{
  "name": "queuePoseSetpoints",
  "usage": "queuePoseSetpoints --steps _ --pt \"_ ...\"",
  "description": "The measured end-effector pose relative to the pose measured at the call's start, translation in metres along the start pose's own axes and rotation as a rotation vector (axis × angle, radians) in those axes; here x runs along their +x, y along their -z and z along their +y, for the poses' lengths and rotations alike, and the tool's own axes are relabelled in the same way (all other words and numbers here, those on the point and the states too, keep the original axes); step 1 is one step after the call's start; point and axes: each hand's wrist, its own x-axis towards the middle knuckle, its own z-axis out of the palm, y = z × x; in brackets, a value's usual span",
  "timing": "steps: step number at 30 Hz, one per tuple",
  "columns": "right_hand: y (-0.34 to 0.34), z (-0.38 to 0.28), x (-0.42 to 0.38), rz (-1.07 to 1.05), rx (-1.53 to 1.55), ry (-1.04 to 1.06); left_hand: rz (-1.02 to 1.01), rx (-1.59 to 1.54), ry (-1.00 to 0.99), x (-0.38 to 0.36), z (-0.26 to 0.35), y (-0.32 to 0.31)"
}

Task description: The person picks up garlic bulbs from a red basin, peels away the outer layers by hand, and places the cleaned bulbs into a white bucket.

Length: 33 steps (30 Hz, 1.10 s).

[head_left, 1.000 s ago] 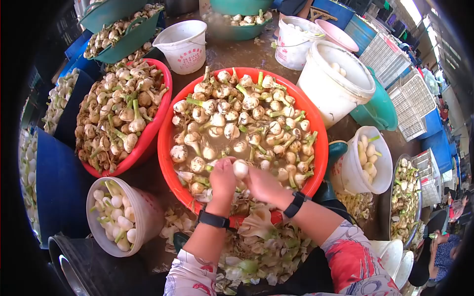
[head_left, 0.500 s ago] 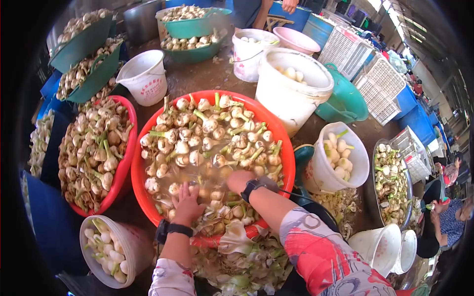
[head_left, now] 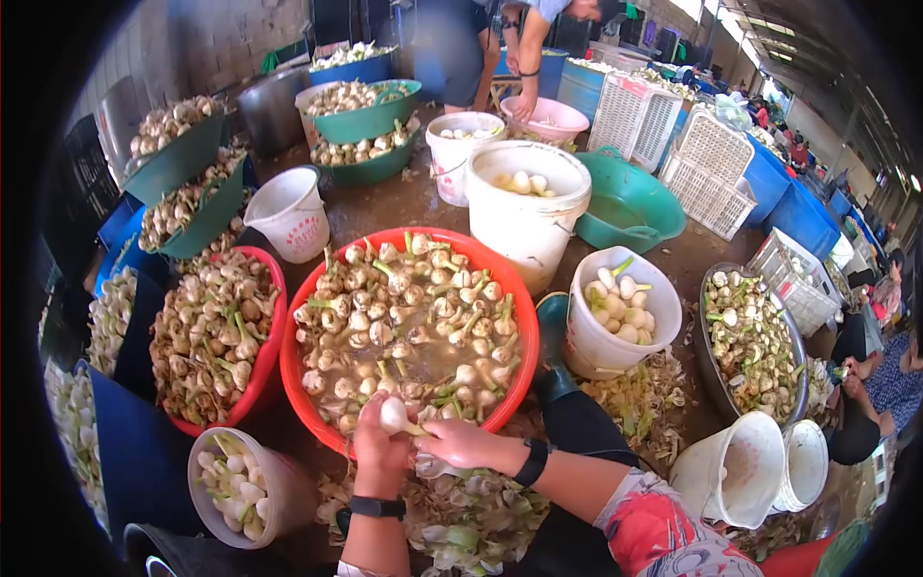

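A pale garlic bulb (head_left: 394, 415) with a short stem is held between my hands at the near edge of a red tub (head_left: 531, 329). My left hand (head_left: 375, 444) is wrapped round the bulb from the left. The fingers of my right hand (head_left: 460, 442) pinch its stem end from the right. Murky water fills the tub, and many unpeeled garlic bulbs (head_left: 385, 298) float or lie in it. Below my hands is a heap of garlic skins and leaves (head_left: 471, 519).
A bucket of peeled garlic (head_left: 582, 351) stands right, another bucket (head_left: 274, 510) at lower left. A red basin (head_left: 279, 327) heaped with garlic is on the left. Behind are a tall white bucket (head_left: 524, 226) and a green basin (head_left: 615, 188). A co-worker (head_left: 524, 48) bends over a pink basin (head_left: 567, 113).
Both hands have come out of the water toward me and now hold a garlic bulb. The view has tilted up, showing more of a co-worker reaching into the pink basin.
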Motion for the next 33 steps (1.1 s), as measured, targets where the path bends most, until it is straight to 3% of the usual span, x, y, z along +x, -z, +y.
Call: queuePoseSetpoints --steps 1,3,5,7,9,11,13,16,17,19,22,25,26,27,29,30,31,33 --pt "-0.002 0.000 -0.007 -0.098 0.036 -0.066 -0.052 -0.078 0.035 -0.008 0.003 0.002" --pt "-0.012 -0.001 -0.023 -0.035 0.045 0.014 -0.061 -0.052 0.014 -0.024 0.006 0.001" --pt "-0.013 -0.016 -0.037 -0.198 0.375 -0.028 -0.172 0.150 0.077 -0.035 0.006 0.014" --pt "-0.017 -0.023 -0.046 -0.192 0.358 0.042 -0.155 0.033 0.085 -0.037 0.000 0.044" --pt "-0.037 -0.013 -0.049 -0.071 0.231 0.185 0.076 0.506 -0.199 -0.032 0.001 0.079" --pt "-0.038 -0.011 -0.054 -0.072 0.239 0.183 0.036 0.212 -0.170 -0.052 0.020 0.082" --pt "-0.036 -0.011 -0.059 0.149 -0.033 0.195 0.241 0.309 -0.014 -0.080 0.033 0.054" --pt "-0.035 -0.027 -0.070 0.212 -0.048 0.366 0.213 0.339 0.056 -0.128 0.021 0.002" --pt "-0.040 -0.033 -0.074 0.188 -0.075 0.389 0.123 0.295 0.093 -0.130 0.014 0.014" --pt "-0.042 -0.044 -0.079 0.028 -0.136 0.278 -0.037 0.287 -0.020 -0.128 0.003 0.035" --pt "-0.060 -0.030 -0.075 0.051 -0.150 0.291 0.099 0.358 -0.145 -0.116 -0.010 0.050" --pt "-0.060 -0.024 -0.074 0.032 -0.113 0.234 0.061 0.414 -0.205 -0.111 -0.012 0.049" --pt "-0.062 -0.018 -0.071 0.031 -0.086 0.274 -0.030 0.785 -0.372 -0.102 -0.010 0.059" --pt "-0.062 -0.017 -0.070 0.029 -0.076 0.250 0.011 0.364 -0.101 -0.101 -0.004 0.052" --pt "-0.063 -0.016 -0.067 0.038 -0.095 0.221 0.069 0.413 -0.137 -0.098 -0.001 0.040" --pt "-0.055 -0.020 -0.068 0.051 -0.109 0.194 0.141 0.524 -0.221 -0.087 -0.004 0.061" --pt "-0.051 -0.019 -0.064 0.105 -0.064 0.170 0.117 1.292 -0.616 -0.085 0.001 0.069" --pt "-0.034 -0.008 -0.056 0.389 0.141 0.257 0.454 0.376 -0.082 -0.078 0.011 0.075"
